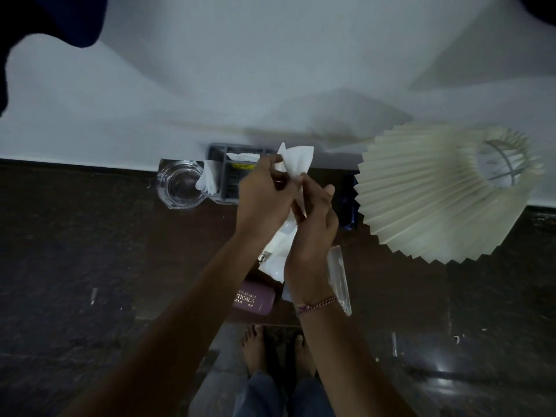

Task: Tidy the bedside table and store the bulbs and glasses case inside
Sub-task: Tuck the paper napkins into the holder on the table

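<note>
Left hand (263, 192) and right hand (314, 228) both pinch a white tissue (296, 161) above the bedside table (198, 224) — fingers curled on it. A white bulb (279, 242) lies on the table beneath the hands; the purple glasses case (255, 299) rests near the table's front edge.

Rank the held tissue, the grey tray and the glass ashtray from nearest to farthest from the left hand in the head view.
1. The tissue, pinched in the left hand itself.
2. The grey tray, right beside the hand, on its left.
3. The glass ashtray, farther left, beyond the tray.
</note>
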Available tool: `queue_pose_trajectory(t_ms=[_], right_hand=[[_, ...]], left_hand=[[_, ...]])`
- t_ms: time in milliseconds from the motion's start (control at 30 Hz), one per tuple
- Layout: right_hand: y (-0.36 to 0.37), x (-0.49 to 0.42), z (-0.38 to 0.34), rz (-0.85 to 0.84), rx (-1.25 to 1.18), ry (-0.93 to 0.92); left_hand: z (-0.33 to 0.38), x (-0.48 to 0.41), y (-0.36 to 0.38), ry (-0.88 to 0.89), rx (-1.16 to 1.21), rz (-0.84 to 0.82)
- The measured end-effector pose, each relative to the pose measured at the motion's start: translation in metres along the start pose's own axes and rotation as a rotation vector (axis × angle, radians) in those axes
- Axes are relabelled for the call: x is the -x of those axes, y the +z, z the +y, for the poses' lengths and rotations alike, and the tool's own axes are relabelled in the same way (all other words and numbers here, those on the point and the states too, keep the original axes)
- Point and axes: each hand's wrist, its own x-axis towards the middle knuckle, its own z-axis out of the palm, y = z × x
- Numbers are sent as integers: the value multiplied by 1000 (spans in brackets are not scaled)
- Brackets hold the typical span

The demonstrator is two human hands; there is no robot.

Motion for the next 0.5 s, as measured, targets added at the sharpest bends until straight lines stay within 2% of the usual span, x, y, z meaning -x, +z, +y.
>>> queue_pose_trajectory(t_ms=[100,267,400,500], right_hand=[[7,2,0,-52,16,-40],[25,-1,3,-127,99,-106],[35,-15,5,-174,163,-84],[39,-21,7,-216,195,-85]], left_hand=[[-3,-8,-22,67,-119,61],[-10,-22,-48,103,-189,142],[-18,-30,-65,100,-209,200],[-22,-34,-74,74,-165,182]])
